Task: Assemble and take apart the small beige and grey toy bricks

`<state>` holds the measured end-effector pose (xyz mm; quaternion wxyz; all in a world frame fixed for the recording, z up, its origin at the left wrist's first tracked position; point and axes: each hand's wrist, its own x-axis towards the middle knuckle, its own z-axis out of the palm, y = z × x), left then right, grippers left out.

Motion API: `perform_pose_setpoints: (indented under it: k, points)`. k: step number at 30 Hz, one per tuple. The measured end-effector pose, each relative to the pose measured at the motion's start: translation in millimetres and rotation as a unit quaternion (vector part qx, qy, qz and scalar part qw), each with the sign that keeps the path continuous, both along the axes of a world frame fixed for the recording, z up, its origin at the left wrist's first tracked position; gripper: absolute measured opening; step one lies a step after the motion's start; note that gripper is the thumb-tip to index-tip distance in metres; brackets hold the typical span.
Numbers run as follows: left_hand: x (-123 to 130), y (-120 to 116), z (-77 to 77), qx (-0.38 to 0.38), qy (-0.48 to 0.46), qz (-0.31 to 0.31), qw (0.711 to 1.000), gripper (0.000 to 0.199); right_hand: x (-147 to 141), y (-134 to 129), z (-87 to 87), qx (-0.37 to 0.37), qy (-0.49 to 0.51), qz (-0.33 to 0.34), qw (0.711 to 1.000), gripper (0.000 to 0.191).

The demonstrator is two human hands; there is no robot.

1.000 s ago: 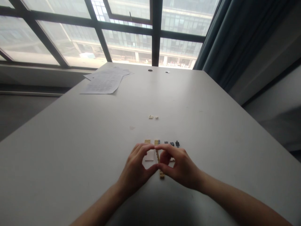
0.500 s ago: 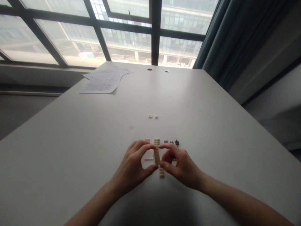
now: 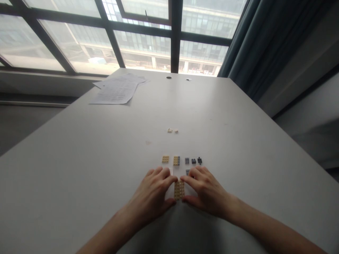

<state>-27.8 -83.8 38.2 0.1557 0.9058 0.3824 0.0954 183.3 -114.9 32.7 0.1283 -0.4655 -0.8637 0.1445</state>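
Two long tan studded building plates lie side by side near the table's front. My left hand (image 3: 155, 187) grips the left tan plate (image 3: 177, 191) at its two ends between forefinger and thumb. On the right tan plate (image 3: 182, 191), my right hand (image 3: 206, 188) has its forefinger at the far end and its thumb at the near end. The plates appear to touch along their long sides; whether they are joined I cannot tell. Just beyond my right fingers a grey piece (image 3: 188, 172) shows partly. A pale flat piece (image 3: 171, 171) is partly hidden by my left hand.
Beyond my hands sit a tan square plate (image 3: 165, 159), a tan and grey plate (image 3: 176, 161), a grey piece (image 3: 186, 160) and black pieces (image 3: 199, 160). Farther off lie small cream pieces (image 3: 170, 130). Papers (image 3: 116, 90) rest at the table's (image 3: 106, 148) far left.
Both hands have moved toward me and down. The tan plate that was held above the table now lies beside the other one. My right hand has shifted onto the right plate.
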Motion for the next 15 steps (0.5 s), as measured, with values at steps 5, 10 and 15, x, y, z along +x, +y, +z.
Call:
perform_pose_setpoints:
  k: [5, 10, 15]
  points:
    - [-1.3, 1.0, -1.6, 0.000, 0.004, -0.003, 1.000, 0.037, 0.0, 1.6, 0.0, -0.009, -0.009, 0.000, 1.000, 0.041]
    - [-2.0, 1.5, -4.3, 0.003, 0.005, -0.003, 1.000, 0.041, -0.1, 1.9, -1.3, -0.017, -0.015, -0.001, 1.000, 0.039]
    - [-2.4, 1.2, -6.8, 0.001, 0.005, -0.009, 1.000, 0.041, -0.4, 1.7, -1.8, -0.020, -0.013, 0.004, 1.000, 0.037]
